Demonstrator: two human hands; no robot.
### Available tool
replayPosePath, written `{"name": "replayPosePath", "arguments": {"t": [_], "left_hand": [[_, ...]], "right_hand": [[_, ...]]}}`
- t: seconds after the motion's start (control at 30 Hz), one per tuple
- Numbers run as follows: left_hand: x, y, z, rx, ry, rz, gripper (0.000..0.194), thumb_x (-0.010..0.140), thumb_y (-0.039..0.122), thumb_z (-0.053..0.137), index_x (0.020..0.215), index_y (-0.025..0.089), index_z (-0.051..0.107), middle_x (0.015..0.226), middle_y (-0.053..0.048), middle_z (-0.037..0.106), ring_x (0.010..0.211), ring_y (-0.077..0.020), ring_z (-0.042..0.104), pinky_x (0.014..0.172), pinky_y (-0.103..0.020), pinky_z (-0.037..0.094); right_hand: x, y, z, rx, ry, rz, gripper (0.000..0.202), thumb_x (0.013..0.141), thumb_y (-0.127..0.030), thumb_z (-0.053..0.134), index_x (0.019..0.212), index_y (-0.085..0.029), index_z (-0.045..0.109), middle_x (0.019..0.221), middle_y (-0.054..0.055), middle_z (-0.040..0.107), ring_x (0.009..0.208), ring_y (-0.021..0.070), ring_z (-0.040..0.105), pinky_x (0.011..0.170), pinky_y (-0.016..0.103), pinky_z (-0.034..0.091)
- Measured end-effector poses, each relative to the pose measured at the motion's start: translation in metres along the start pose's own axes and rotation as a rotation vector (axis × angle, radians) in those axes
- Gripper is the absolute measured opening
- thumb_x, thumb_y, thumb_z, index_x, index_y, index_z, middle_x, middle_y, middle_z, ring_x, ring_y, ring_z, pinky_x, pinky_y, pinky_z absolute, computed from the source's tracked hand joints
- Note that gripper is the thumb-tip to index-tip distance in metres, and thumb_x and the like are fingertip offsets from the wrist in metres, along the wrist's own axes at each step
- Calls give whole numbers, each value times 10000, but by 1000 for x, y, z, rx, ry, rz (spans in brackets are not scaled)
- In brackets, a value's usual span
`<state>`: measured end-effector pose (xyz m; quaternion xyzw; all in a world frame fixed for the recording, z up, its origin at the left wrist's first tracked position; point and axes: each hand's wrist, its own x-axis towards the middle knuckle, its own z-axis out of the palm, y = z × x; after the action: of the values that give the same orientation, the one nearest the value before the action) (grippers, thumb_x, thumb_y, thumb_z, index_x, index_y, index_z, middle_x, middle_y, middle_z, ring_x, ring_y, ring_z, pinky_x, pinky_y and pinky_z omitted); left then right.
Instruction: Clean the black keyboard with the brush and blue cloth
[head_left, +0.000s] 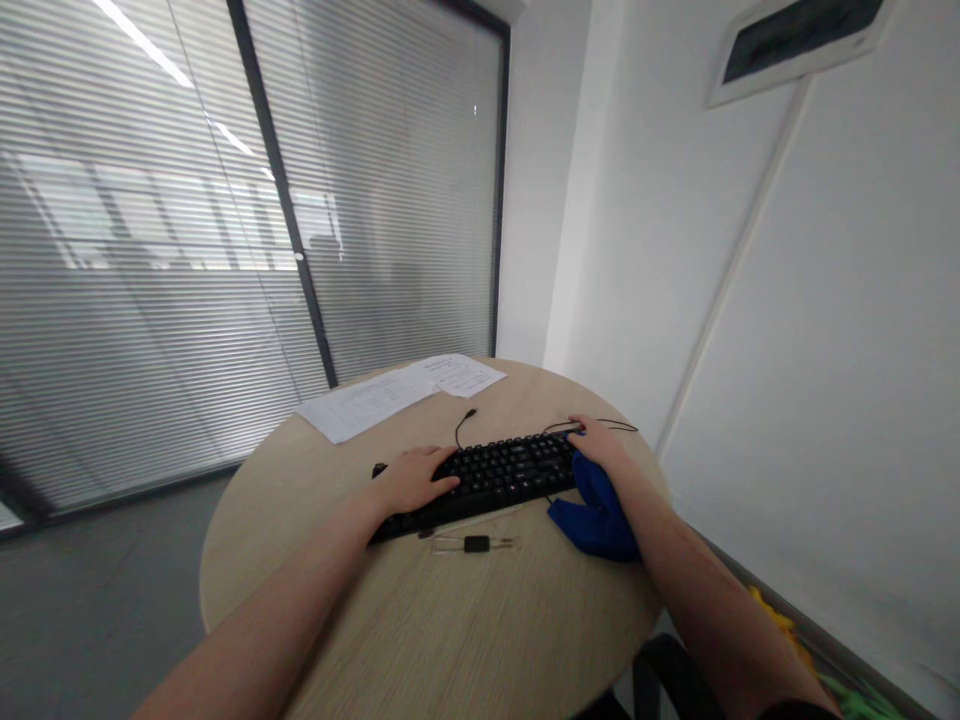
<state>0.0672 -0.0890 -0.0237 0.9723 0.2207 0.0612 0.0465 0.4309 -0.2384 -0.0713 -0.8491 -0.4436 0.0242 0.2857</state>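
Black keyboard [517,468] lies mid-table. Left hand [416,480] spread over its left end; right hand [596,440] at its right end, grip unclear. Blue cloth [596,515] overlaps its right front corner. Small dark-bodied item [477,544] in front; papers [375,402] near the table's [300,540] far-left edge.

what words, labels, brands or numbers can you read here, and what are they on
No text can be read.
Printed sheets: lines of print, too small and blurred.
Keyboard: key markings too small to read.
Wall panel: no readable label.
Blue cloth: no lettering visible.
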Motion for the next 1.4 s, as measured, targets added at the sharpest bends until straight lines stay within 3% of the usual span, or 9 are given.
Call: {"name": "replayPosePath", "arguments": {"t": [0.27,0.53,0.9,1.13,1.4], "left_hand": [[0,-2,2,2,2,-12,662,905,593,441,1445,212,472,1405,-115,566,1255,-310,536,1070,-435,377],[0,0,0,7,-7,-23,653,907,592,440,1445,223,468,1406,-110,565,1252,-309,538,1071,-443,374],[0,2,-2,25,-13,-19,661,913,577,436,1450,193,465,1418,-112,557,1260,-307,533,1081,-445,373],[-1,-2,0,13,6,-6,645,908,590,442,1437,223,482,1404,-108,570,1259,-301,536,1073,-438,379],[-2,3,-4,11,-19,-20,654,911,572,436,1445,197,471,1420,-121,554,1271,-307,525,1087,-446,366]], "right_hand": [[-3,-4,-4,-8,-10,-14,530,822,-240,541,1338,-131,585,1313,128,634,1180,239,601,1051,324,410],[-4,-6,-5,-36,-10,-2,446,829,-257,554,1261,-190,644,1276,97,662,1174,233,603,1034,327,418],[-5,-7,-5,-44,-6,11,472,836,-228,519,1296,-188,620,1293,99,652,1177,238,605,1032,329,426],[-4,-4,-5,-15,-9,-37,484,845,-288,572,1317,-182,592,1334,92,627,1205,222,589,1061,320,405],[-5,-9,-6,-11,7,19,501,831,-241,557,1324,-157,589,1280,111,658,1150,223,619,1022,306,430]]}}
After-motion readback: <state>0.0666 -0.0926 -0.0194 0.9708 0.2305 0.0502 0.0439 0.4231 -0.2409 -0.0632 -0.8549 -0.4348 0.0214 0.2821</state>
